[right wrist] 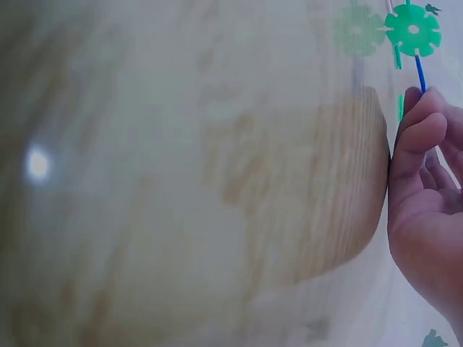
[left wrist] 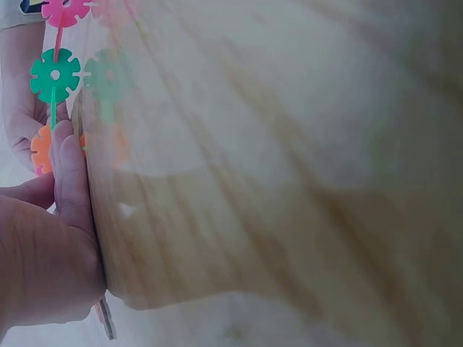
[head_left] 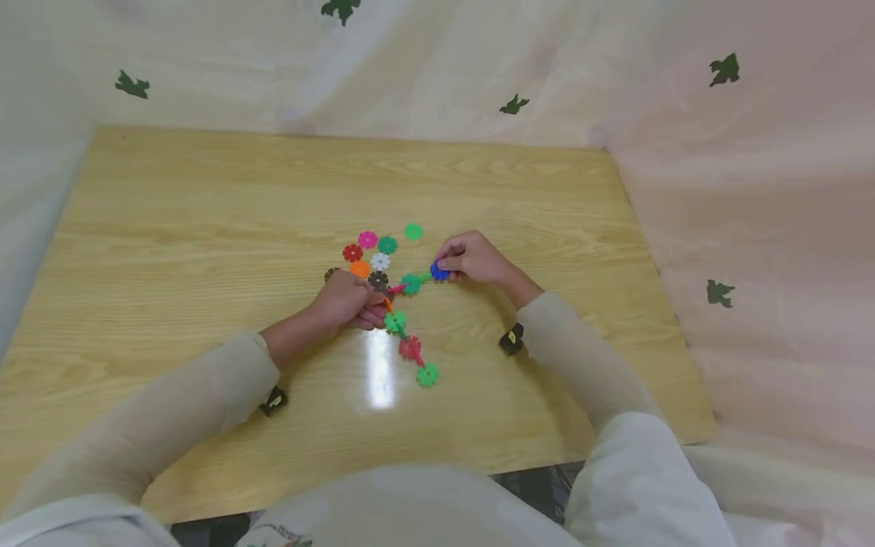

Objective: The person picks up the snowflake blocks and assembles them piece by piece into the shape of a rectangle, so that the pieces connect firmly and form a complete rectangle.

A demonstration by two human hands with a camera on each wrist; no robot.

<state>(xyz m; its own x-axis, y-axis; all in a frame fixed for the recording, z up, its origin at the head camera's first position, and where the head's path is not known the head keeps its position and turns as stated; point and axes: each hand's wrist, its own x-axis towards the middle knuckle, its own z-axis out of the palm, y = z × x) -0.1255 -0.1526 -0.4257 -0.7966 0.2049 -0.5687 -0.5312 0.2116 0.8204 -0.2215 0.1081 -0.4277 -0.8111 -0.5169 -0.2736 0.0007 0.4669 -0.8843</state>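
Observation:
A chain of slotted plastic discs, the snowflake kind that interlock, bends near the middle of the table. Its lower branch ends in a green disc (head_left: 427,374), past a red disc (head_left: 409,348). The upper branch runs through a teal disc (head_left: 410,284) to a blue disc (head_left: 437,271). My left hand (head_left: 347,299) pinches an orange disc (left wrist: 41,150) at the bend; its fingers partly hide that area. Between thumb and fingers, my right hand (head_left: 476,258) pinches the blue disc, which joins a green disc (right wrist: 414,30) in the right wrist view.
Loose discs lie beyond the left hand on the wooden table (head_left: 205,197): pink (head_left: 368,240), red (head_left: 352,253), white (head_left: 380,262), orange (head_left: 359,269), and others. A light green disc (head_left: 413,232) lies farthest back. Pale cloth (head_left: 424,68) hangs behind the table.

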